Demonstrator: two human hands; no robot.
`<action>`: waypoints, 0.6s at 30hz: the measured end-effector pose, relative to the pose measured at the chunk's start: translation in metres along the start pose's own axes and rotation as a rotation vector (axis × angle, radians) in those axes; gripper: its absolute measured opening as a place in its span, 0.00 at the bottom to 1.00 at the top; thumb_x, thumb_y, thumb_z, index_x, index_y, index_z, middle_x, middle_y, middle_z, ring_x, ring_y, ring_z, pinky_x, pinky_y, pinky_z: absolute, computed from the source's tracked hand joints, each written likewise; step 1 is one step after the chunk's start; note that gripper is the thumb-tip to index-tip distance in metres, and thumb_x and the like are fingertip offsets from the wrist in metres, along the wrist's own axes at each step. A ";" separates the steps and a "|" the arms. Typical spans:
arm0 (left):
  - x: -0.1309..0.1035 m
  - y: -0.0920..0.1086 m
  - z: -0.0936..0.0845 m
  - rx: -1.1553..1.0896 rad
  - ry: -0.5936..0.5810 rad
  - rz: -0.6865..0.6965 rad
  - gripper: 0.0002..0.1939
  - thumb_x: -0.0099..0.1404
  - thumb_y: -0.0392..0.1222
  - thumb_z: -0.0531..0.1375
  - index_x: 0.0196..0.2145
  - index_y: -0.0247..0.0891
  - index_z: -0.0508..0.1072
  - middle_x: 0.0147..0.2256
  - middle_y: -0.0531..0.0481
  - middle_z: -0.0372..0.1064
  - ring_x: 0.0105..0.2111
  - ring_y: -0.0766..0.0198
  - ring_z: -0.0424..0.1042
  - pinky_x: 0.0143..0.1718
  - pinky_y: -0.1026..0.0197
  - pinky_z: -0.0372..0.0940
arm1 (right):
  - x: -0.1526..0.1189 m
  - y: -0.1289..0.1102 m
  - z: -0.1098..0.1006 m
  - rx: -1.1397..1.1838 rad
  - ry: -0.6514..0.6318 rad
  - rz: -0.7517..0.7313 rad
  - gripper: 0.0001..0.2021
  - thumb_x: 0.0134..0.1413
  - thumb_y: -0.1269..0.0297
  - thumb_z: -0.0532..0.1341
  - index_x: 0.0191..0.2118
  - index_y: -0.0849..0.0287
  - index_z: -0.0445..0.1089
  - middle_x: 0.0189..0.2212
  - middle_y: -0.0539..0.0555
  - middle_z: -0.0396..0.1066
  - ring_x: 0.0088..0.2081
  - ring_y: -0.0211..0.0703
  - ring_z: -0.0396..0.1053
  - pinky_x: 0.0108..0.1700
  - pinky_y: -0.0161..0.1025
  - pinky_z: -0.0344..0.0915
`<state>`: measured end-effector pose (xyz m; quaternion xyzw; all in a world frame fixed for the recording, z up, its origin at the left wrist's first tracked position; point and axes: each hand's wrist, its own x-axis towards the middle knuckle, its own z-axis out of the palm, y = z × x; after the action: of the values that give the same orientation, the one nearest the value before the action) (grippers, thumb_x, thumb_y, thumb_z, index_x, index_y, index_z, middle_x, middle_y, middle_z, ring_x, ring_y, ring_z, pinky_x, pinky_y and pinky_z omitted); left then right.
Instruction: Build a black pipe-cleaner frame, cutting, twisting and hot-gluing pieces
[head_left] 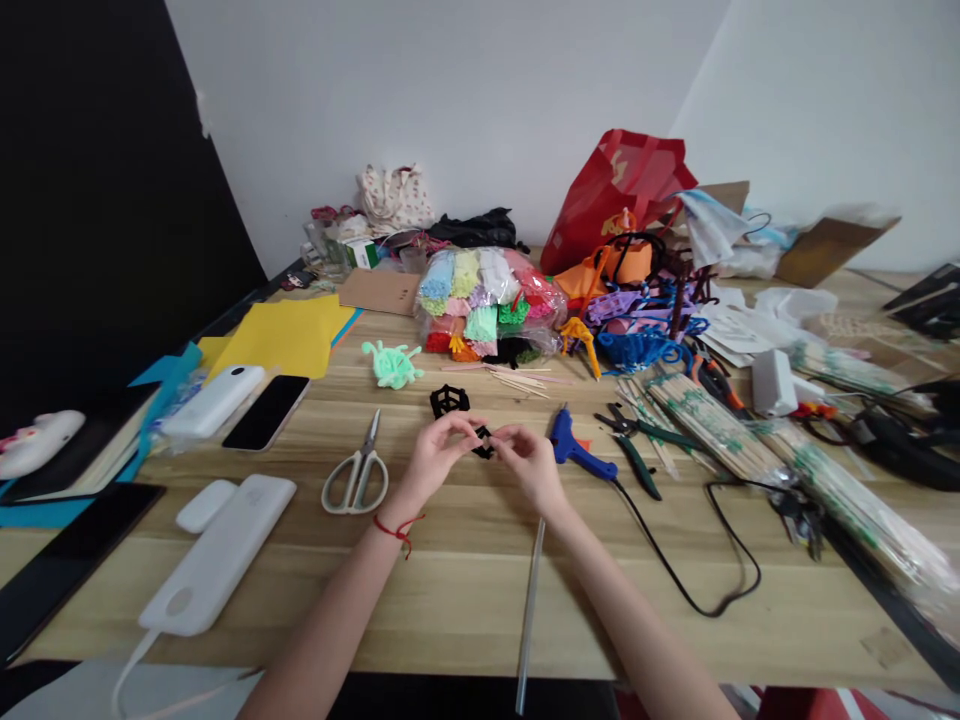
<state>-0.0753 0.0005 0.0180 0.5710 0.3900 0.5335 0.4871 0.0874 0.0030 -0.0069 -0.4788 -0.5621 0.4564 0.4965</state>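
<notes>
Between my fingertips is a small black bent pipe cleaner piece (484, 441), pinched from both sides above the table. My left hand (441, 455), with a red string bracelet at the wrist, grips its left side. My right hand (527, 462) pinches its right side. Just beyond my left hand lies a black openwork ring shape (450, 401), apparently of the same fuzzy material. Scissors with cream handles (357, 476) rest to the left of my left hand. A blue glue gun (576, 447) lies just right of my right hand, its black cord running toward me.
A mint green fuzzy figure (394, 365) and a bag of coloured pipe cleaner bundles (487, 300) lie farther back. Pliers (637, 465) and packs of sticks (712, 425) are at right. A white power bank (217, 560) and a phone (267, 413) lie left. A clear glue stick (531, 620) overhangs the front edge.
</notes>
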 end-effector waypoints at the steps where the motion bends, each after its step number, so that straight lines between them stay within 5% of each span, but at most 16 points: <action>1: 0.000 -0.001 0.002 0.010 -0.020 0.018 0.09 0.55 0.43 0.63 0.26 0.35 0.70 0.41 0.44 0.71 0.47 0.58 0.69 0.50 0.55 0.60 | 0.001 -0.002 0.000 0.076 0.008 0.025 0.13 0.44 0.56 0.65 0.31 0.60 0.70 0.21 0.50 0.68 0.21 0.36 0.60 0.24 0.35 0.57; 10: -0.002 -0.010 0.006 0.042 0.077 -0.114 0.10 0.54 0.44 0.64 0.29 0.36 0.69 0.28 0.53 0.66 0.31 0.66 0.67 0.37 0.63 0.63 | 0.002 -0.011 -0.002 0.383 -0.098 0.192 0.16 0.38 0.57 0.69 0.34 0.61 0.73 0.20 0.48 0.69 0.21 0.33 0.62 0.26 0.33 0.59; 18: 0.000 -0.006 0.006 0.056 0.042 0.074 0.09 0.54 0.43 0.64 0.24 0.35 0.70 0.36 0.46 0.67 0.41 0.60 0.68 0.44 0.58 0.63 | 0.002 -0.008 0.002 0.307 -0.105 0.175 0.15 0.39 0.55 0.68 0.30 0.61 0.72 0.19 0.48 0.68 0.19 0.32 0.60 0.23 0.32 0.56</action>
<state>-0.0688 0.0005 0.0127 0.5873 0.3936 0.5517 0.4425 0.0847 0.0035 0.0012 -0.4200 -0.4672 0.6026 0.4922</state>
